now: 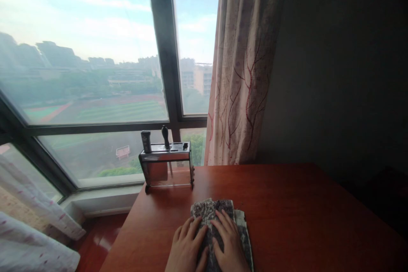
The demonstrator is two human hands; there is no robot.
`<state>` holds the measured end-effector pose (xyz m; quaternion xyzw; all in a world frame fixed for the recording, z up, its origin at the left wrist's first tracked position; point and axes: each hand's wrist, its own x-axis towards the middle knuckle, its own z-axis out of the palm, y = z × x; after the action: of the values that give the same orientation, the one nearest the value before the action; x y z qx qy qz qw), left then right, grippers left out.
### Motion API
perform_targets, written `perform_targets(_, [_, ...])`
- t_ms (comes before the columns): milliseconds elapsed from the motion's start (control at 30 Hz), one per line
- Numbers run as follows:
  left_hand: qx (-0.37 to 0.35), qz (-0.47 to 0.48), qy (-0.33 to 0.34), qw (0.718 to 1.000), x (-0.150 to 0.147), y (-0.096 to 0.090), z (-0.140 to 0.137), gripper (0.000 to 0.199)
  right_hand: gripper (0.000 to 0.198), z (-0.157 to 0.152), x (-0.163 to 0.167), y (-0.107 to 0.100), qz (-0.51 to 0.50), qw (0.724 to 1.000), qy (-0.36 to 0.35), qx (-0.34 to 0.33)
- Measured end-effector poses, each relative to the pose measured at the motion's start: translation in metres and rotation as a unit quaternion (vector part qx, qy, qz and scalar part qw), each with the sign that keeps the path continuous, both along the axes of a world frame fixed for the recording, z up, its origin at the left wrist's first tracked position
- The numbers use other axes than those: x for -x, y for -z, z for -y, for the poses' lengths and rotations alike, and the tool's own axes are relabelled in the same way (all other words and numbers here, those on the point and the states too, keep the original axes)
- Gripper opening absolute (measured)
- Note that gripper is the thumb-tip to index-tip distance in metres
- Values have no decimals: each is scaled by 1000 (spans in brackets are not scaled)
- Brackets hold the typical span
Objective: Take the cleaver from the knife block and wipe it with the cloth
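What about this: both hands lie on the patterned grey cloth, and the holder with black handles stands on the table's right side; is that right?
Not quite: the head view shows the holder on the left side of the table. The left hand and right hand lie on the patterned grey cloth.

The left hand [188, 242] and right hand [228, 240] partly hide the cloth [206, 209], cut off at the bottom edge.

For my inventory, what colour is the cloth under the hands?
The cloth is mottled dark grey and whitish; head view.
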<state>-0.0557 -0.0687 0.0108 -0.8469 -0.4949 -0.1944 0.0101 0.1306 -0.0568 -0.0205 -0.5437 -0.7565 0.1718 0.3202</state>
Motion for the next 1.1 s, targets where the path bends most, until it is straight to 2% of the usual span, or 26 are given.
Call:
perform_targets(67, [4, 37, -16, 999, 10, -16, -7, 42, 46, -6, 2, -8, -39, 999, -4, 11])
perform_targets(200, [-54, 160, -113, 979, 42, -55, -42, 35, 44, -29, 6, -39, -111, 994, -5, 14])
perform_targets(267, [-99, 216, -181, 954, 66, -74, -65, 38, 49, -47, 14, -57, -145, 989, -13, 4])
perform_targets(333, [-140, 281, -254, 915, 92, -90, -87, 44, 53, -69, 26, -73, -183, 983, -28, -2])
perform_targets(400, [-144, 344, -298, 879, 113, -100, -105, 52, 56, -92, 41, -84, -216, 975, -49, 8])
perform_targets(433, [-136, 358, -306, 871, 122, -103, -111, 57, 57, -104, 49, -89, -230, 972, -51, 15])
perform_targets(600, [-67, 442, -291, 846, 137, -105, -128, 66, 71, -143, 82, -105, -266, 962, -56, 22])
perform_targets(700, [-4, 519, -256, 815, 137, -103, -129, 67, 73, -146, 91, -113, -268, 961, -65, 9])
perform_targets(800, [27, 567, -229, 791, 141, -104, -127, 65, 74, -142, 92, -119, -265, 961, -75, 15])
perform_targets(933, [45, 583, -206, 784, 148, -107, -123, 63, 75, -138, 91, -122, -257, 963, -75, 29])
perform_targets(1100, [71, 580, -186, 790, 143, -109, -116, 65, 77, -138, 86, -119, -247, 968, -49, 18])
